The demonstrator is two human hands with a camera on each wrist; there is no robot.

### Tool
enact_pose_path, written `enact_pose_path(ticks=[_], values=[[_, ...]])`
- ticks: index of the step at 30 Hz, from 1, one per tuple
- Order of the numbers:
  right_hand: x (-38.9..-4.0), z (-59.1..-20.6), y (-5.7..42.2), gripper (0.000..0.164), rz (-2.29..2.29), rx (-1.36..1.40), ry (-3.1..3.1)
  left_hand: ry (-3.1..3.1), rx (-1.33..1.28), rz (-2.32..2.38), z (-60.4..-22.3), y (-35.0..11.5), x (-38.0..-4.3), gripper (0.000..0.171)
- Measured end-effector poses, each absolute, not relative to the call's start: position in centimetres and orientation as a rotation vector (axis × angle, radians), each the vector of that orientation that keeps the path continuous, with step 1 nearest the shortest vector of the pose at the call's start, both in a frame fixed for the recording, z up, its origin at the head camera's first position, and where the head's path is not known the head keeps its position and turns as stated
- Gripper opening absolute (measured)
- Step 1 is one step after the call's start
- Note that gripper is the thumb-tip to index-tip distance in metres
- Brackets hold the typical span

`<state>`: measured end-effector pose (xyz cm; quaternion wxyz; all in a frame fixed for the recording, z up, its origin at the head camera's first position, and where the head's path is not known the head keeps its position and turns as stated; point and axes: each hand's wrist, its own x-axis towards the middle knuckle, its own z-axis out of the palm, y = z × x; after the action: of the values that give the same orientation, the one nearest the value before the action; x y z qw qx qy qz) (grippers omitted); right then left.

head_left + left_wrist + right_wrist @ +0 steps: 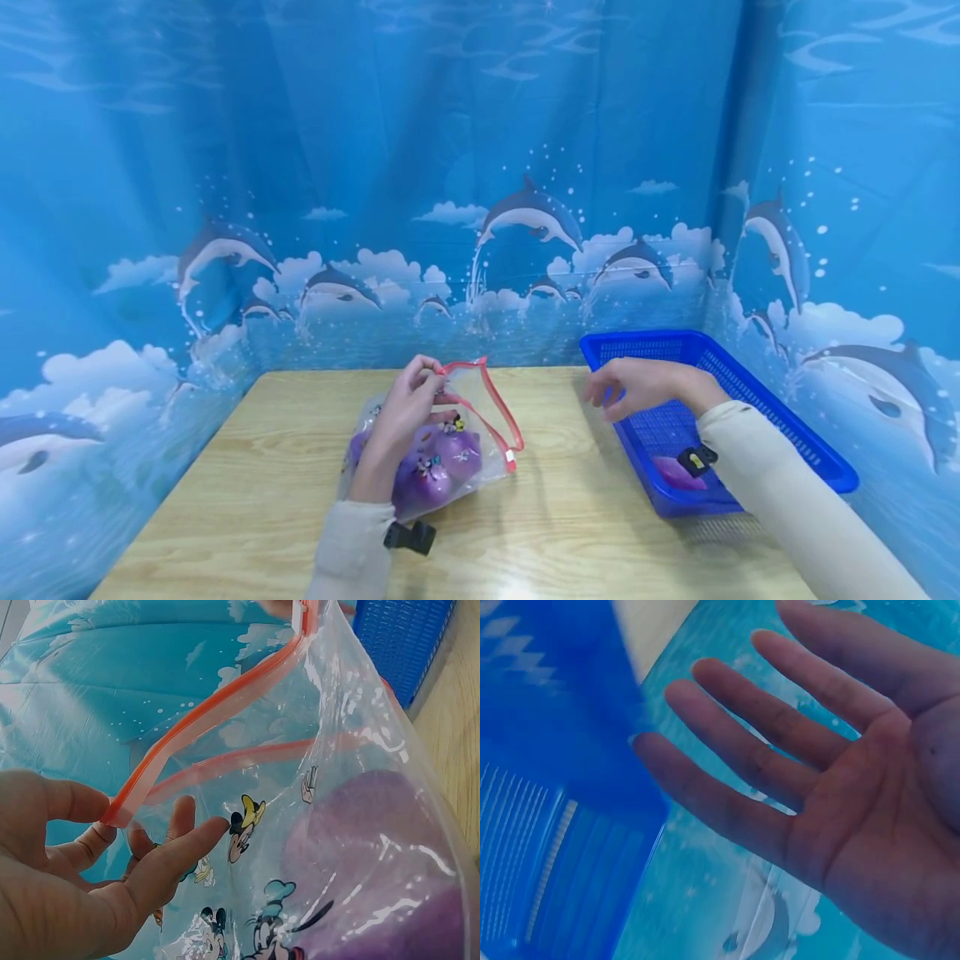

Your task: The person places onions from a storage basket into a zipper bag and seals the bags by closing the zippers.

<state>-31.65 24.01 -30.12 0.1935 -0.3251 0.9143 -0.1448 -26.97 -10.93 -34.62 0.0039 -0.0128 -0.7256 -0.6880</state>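
My left hand (pixel 408 412) pinches a corner of a clear zip bag (pixel 360 697) by its red zip edge (pixel 161 765), between thumb and forefinger, the other fingers spread against the printed film. The bag's mouth gapes toward the right. Several round purple things (pixel 459 454) show through the plastic, which carries cartoon figures. Over the left rim of a blue basket (pixel 678 337) hangs my right hand (pixel 637 385), holding nothing. In the right wrist view its fingers (pixel 742 720) are spread and nearly straight. A purple-pink thing (pixel 675 472) lies inside the basket at its near end.
The bag and basket stand on a light wood table (pixel 247 483). Behind it and on both sides hangs a blue curtain (pixel 375 167) printed with dolphins. Small black cameras (pixel 408 537) sit on both wrists.
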Motion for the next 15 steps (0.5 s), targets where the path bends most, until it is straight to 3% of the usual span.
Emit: enact_pose_path(ticks=[7, 15], values=[[-30.9, -29.7, 27.1, 0.025, -0.46, -0.789, 2.547, -2.279, -0.045, -2.157, -34.7, -11.0, -27.0, 0.009], [-30.5, -30.8, 29.1, 0.032, -0.408, -0.566, 2.501, -2.299, -0.007, -2.138, -34.7, -10.8, -27.1, 0.008]])
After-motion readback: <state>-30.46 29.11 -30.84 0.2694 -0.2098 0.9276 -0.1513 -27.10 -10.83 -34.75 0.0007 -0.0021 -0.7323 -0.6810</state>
